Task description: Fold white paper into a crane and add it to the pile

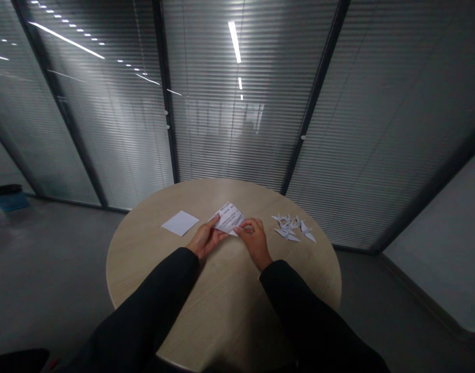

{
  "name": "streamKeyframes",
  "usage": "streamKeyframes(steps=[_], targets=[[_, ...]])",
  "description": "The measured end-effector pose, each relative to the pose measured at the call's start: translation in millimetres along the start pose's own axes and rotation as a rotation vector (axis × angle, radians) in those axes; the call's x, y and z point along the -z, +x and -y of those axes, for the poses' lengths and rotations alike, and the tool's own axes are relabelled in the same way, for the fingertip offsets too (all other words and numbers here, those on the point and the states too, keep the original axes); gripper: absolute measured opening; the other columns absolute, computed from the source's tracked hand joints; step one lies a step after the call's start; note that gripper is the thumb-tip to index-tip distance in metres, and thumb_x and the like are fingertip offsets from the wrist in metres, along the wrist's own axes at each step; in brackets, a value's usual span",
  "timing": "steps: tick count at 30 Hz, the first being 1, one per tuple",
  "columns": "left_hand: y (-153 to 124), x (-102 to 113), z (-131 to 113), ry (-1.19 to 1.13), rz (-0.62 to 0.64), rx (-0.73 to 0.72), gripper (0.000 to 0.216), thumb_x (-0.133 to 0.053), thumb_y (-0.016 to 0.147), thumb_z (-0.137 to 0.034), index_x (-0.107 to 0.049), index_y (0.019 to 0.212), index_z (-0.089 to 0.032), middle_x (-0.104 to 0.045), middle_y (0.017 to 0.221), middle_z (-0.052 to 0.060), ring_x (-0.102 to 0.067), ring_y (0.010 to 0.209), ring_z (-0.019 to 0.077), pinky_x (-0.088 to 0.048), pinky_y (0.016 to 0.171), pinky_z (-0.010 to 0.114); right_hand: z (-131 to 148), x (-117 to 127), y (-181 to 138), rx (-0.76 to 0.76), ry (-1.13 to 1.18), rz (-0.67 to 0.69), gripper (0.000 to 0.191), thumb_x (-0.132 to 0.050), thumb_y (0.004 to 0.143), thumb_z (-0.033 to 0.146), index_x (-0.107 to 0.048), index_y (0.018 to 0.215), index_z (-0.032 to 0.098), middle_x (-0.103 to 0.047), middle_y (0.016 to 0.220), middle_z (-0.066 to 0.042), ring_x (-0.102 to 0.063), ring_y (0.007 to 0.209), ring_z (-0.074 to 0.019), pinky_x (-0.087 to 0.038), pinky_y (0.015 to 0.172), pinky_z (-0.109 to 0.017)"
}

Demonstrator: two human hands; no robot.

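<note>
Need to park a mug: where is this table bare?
Bare: the far table edge behind the printed sheet, the near left below the blank sheet, the near right below the paper cranes. Crowded: the middle, where left hand and right hand hold it.

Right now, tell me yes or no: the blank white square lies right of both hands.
No, the blank white square lies on the table left of the left hand, which pinches the printed sheet with the right hand.

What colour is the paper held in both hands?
White paper with lines of dark print, best in the head view.
</note>
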State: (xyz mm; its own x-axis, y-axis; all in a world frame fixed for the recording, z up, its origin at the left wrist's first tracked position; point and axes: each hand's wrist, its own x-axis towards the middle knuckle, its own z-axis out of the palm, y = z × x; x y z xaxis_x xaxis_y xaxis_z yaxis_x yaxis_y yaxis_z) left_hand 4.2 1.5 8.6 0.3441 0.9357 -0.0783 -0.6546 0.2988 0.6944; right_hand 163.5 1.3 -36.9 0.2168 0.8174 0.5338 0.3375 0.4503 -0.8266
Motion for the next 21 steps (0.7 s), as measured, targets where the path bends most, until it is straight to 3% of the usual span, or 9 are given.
streamKeyframes(steps=[4, 6, 11, 17, 21], targets=[[-1, -1, 1, -0.005, 0.018, -0.001, 0.025, -0.042, 0.094, -0.018, -0.058, 0.108, -0.005, -0.069, 0.100, 0.018, -0.069, 0.089, 0.0213, -0.056, 0.084, 0.033, -2, -4, 1, -0.183, 0.260, 0.004, 0.062, -0.079, 0.059, 0.039, -0.045, 0.108, 0.023, -0.061, 0.098, -0.004, -0.063, 0.084, -0.0185, -0.053, 0.075, -0.034], [-1, -1, 2, -0.006, 0.027, -0.011, 0.026, -0.041, 0.094, -0.018, -0.058, 0.108, -0.005, -0.069, 0.101, 0.018, -0.069, 0.090, 0.0211, -0.055, 0.086, 0.034, -1, -6, 2, -0.233, 0.336, 0.042, 0.068, -0.079, 0.059, 0.037, -0.041, 0.114, 0.023, -0.064, 0.097, -0.003, -0.065, 0.083, -0.0188, -0.054, 0.073, -0.034], [1, 2, 5, 0.050, 0.051, -0.089, 0.024, -0.050, 0.090, -0.020, -0.062, 0.105, -0.006, -0.069, 0.106, 0.016, -0.066, 0.097, 0.0210, -0.051, 0.091, 0.032, 3, -5, 1, -0.286, 0.378, 0.105, 0.050, -0.076, 0.061, 0.037, -0.052, 0.101, 0.021, -0.069, 0.088, -0.002, -0.066, 0.078, -0.0200, -0.054, 0.062, -0.031], [-1, 10, 5, 0.325, 0.167, -0.204, 0.042, -0.079, 0.066, -0.021, -0.066, 0.104, -0.010, -0.070, 0.106, 0.014, -0.066, 0.096, 0.0230, -0.048, 0.094, 0.035, 10, 0, 3, -0.233, 0.416, 0.044, 0.037, -0.076, 0.062, 0.033, -0.058, 0.091, 0.020, -0.072, 0.089, -0.003, -0.068, 0.083, -0.0206, -0.054, 0.075, -0.034], [1, 14, 5, 0.436, 0.057, -0.209, 0.038, -0.082, 0.061, -0.024, -0.069, 0.093, -0.008, -0.073, 0.092, 0.014, -0.068, 0.083, 0.0219, -0.051, 0.086, 0.034, 13, 1, 3, -0.217, 0.438, 0.047, 0.037, -0.074, 0.064, 0.031, -0.057, 0.094, 0.020, -0.072, 0.093, -0.004, -0.068, 0.088, -0.0211, -0.052, 0.082, -0.037]])
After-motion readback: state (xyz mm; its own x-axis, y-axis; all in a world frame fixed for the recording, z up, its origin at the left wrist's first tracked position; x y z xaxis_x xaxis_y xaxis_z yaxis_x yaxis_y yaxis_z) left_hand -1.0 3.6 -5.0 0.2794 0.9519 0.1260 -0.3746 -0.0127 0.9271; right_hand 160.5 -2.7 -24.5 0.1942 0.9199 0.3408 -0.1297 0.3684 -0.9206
